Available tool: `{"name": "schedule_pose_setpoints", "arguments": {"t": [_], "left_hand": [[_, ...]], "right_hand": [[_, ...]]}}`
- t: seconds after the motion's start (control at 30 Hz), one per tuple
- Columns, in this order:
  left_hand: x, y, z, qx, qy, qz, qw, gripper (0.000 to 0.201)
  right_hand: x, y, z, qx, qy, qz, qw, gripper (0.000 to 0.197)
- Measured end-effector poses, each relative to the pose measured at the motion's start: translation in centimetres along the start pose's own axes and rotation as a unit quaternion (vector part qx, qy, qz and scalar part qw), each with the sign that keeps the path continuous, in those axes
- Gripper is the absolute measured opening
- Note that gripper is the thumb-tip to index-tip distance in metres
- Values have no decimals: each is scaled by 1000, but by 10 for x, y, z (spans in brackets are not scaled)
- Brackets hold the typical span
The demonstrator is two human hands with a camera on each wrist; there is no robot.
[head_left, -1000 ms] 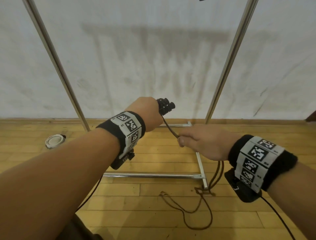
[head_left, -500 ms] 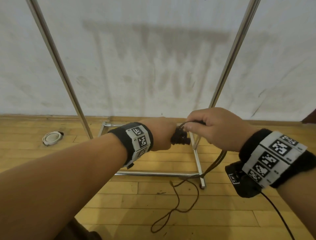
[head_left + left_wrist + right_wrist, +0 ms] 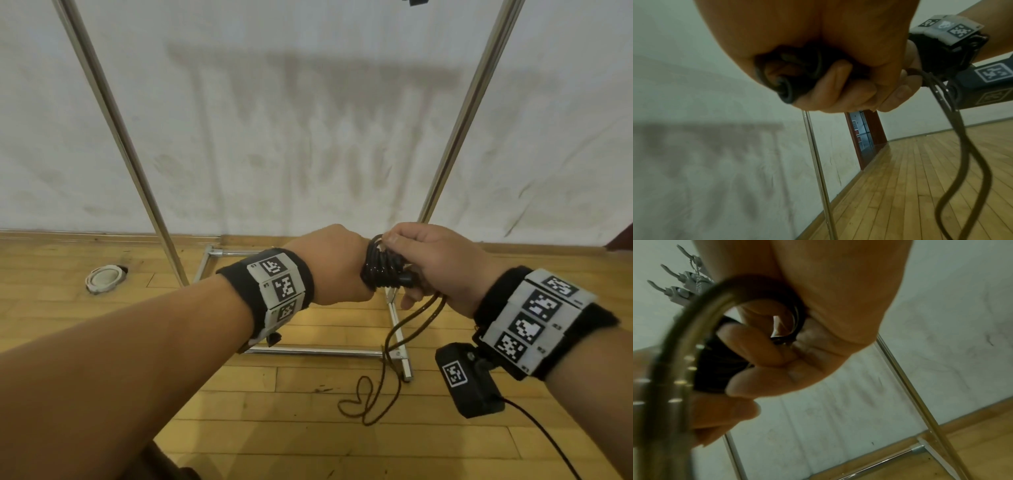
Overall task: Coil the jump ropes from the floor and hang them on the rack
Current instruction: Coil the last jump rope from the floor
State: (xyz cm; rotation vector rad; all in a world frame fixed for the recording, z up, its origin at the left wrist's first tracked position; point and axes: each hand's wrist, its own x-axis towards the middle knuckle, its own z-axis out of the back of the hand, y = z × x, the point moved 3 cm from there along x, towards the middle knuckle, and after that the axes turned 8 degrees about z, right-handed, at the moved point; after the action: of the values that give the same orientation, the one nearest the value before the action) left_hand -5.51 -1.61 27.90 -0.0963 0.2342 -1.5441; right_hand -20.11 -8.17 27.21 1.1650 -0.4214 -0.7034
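Since earlier frame, more dark brown cord jump rope (image 3: 385, 265) wound on black handles; less slack on wooden floor (image 3: 274, 428). Left hand (image 3: 330, 263) grips handles. Right hand (image 3: 433, 260) pinches rope loop. Chrome tubular rack (image 3: 469, 109) behind.

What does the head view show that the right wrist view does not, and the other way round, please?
Only the head view shows the slack rope trailing on the wooden floor, the white round fitting and both wristbands. Only the right wrist view shows grey hooks high up. Both show the right hand pinching the rope at the black handles that the left hand grips, and the rack's metal posts.
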Motion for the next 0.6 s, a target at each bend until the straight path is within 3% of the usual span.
{"name": "schedule_pose_setpoints", "arguments": {"t": [0.07,0.17,0.27,0.47,0.6], "left_hand": [[1,-1,0,10,5,6,1000,15],[2,-2,-4,36,10,13,999,29],[4,-2,-3,27,-6,26,999,25],[6,1,6,-31,-35,26,999,31],[3,11,10,-127,-2,25,992,22]], "right_hand": [[0,2,0,-11,-15,4,1000,27],[0,5,-2,-67,-41,31,996,25],[1,8,-10,-112,-76,57,989,28],[6,23,-12,-178,-156,161,958,38],[5,27,-9,-170,-157,182,956,36]]}}
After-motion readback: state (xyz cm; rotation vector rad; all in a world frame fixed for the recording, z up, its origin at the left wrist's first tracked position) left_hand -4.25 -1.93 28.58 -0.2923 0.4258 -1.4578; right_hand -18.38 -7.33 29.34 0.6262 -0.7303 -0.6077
